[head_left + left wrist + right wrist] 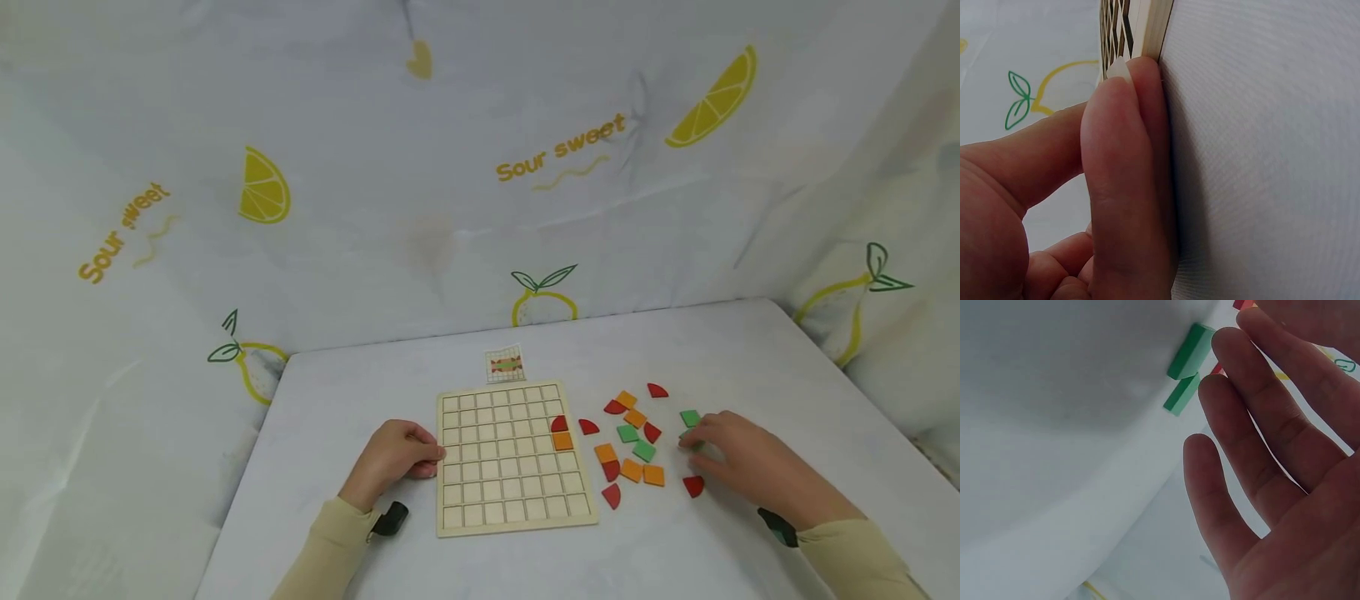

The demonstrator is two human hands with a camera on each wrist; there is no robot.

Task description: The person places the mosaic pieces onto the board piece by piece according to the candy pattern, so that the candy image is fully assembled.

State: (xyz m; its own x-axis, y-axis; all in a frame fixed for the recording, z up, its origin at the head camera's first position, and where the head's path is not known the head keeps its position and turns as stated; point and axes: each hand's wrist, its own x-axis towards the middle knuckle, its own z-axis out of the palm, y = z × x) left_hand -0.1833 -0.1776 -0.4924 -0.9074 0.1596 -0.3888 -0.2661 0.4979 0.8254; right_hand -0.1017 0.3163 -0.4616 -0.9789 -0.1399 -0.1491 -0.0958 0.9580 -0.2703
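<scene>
A pale wooden grid board (487,467) lies on the table. My left hand (393,454) pinches its left edge, thumb and finger together at the rim in the left wrist view. On the board's right column sit a red quarter-circle piece (559,423) and, just below it, an orange square tile (562,442). To the right, my right hand (742,458) hovers low over the table with its fingers loosely extended. A green square tile (690,418) lies by its fingertips, and a second green tile (1180,395) is partly covered by them in the head view.
Several loose orange tiles (654,476), red quarter-circle pieces (611,497) and green tiles (643,451) lie scattered between the board and my right hand. A small pattern card (506,364) rests behind the board. A lemon-printed cloth (420,250) hangs behind the table.
</scene>
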